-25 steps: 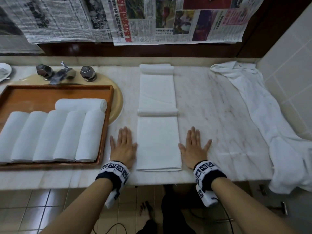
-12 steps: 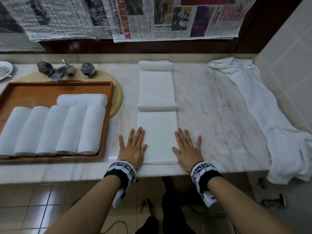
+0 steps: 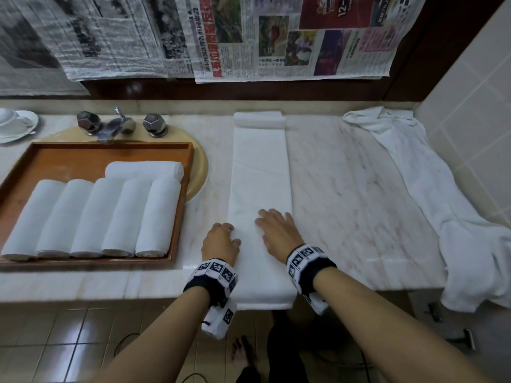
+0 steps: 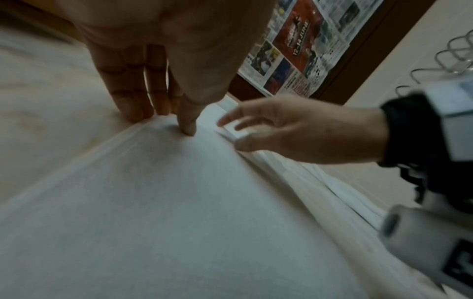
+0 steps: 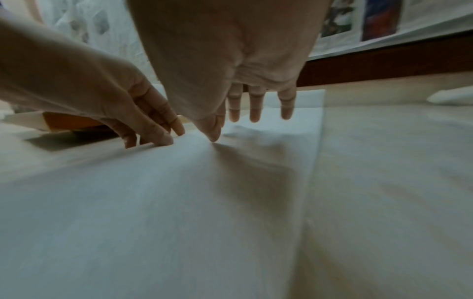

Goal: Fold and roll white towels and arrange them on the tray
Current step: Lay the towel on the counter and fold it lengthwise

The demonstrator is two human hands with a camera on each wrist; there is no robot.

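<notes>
A long folded white towel (image 3: 260,172) lies lengthwise on the marble counter, with a small roll at its far end (image 3: 260,121) and its near end hanging over the front edge. My left hand (image 3: 229,233) presses its fingertips (image 4: 135,115) at the towel's left edge, thumb on the cloth (image 4: 153,202). My right hand (image 3: 272,219) rests on the towel beside it, fingers spread and relaxed (image 5: 256,115), thumb touching the cloth (image 5: 153,202). Neither hand grips anything. The wooden tray (image 3: 69,161) at the left holds several rolled white towels (image 3: 88,217), one lying crosswise behind them (image 3: 143,170).
A crumpled white towel (image 3: 431,194) drapes along the counter's right side and over its front edge. The tray sits over a beige basin (image 3: 200,167) with a faucet (image 3: 116,125) behind. A white dish (image 3: 16,125) sits far left; a tiled wall (image 3: 470,106) bounds the right.
Both hands moved inward from the counter onto the towel. The cross fold at the towel's middle is gone, and its near end now hangs over the counter edge.
</notes>
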